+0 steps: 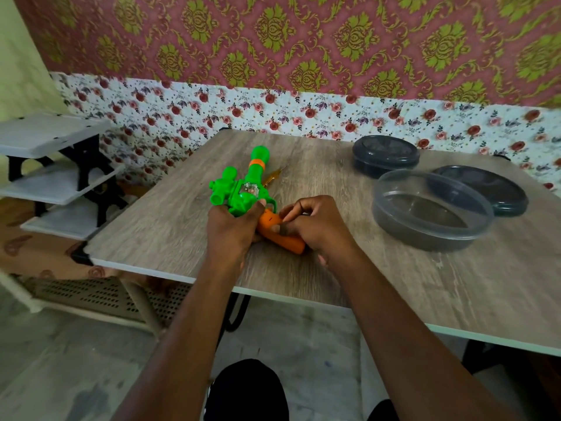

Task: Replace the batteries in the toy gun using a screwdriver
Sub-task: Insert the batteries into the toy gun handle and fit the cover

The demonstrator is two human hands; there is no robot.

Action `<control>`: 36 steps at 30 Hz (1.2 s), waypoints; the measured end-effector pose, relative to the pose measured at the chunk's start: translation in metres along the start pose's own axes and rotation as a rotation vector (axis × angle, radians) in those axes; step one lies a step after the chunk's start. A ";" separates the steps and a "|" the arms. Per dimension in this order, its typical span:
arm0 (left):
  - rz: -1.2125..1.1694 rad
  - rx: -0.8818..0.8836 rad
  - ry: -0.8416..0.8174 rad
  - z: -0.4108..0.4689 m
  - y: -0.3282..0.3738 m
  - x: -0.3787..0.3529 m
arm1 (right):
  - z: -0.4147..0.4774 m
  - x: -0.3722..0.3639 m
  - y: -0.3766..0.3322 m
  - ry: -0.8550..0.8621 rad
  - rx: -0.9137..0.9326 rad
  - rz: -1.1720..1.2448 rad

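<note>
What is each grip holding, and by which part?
Toy gun, both: left grip round its green body, right grip pinching its orange handle.

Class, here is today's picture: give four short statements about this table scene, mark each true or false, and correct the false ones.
1. The left hand grips the toy gun by its green body. True.
2. The right hand holds the screwdriver. False: it lies on the table behind the gun; the right hand pinches the orange grip.
3. Round plastic containers sit on the table right of the gun. True.
4. The toy gun is blue. False: green and orange.
</note>
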State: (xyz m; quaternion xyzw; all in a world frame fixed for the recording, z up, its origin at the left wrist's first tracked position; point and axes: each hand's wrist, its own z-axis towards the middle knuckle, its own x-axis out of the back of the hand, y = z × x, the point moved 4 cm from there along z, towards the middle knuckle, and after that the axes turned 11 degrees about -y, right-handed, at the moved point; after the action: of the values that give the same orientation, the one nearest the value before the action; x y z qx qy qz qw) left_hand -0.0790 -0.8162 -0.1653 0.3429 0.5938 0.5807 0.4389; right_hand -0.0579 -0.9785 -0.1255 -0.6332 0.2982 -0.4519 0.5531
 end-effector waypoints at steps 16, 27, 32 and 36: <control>0.016 -0.031 0.066 -0.007 0.005 0.004 | 0.002 0.006 0.003 -0.044 0.118 0.033; -0.056 -0.019 0.213 -0.012 0.007 0.013 | 0.075 0.003 -0.008 -0.001 0.155 -0.313; -0.013 -0.018 0.217 -0.011 0.007 0.012 | 0.112 -0.001 -0.013 -0.108 0.203 -0.687; 0.036 -0.022 0.213 -0.007 0.005 0.012 | 0.136 -0.008 -0.003 -0.249 0.119 -0.986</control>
State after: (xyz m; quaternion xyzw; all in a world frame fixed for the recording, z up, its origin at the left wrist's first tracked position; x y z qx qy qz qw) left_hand -0.0907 -0.8076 -0.1624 0.2851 0.6243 0.6282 0.3665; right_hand 0.0610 -0.9121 -0.1219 -0.7151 -0.1304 -0.5964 0.3405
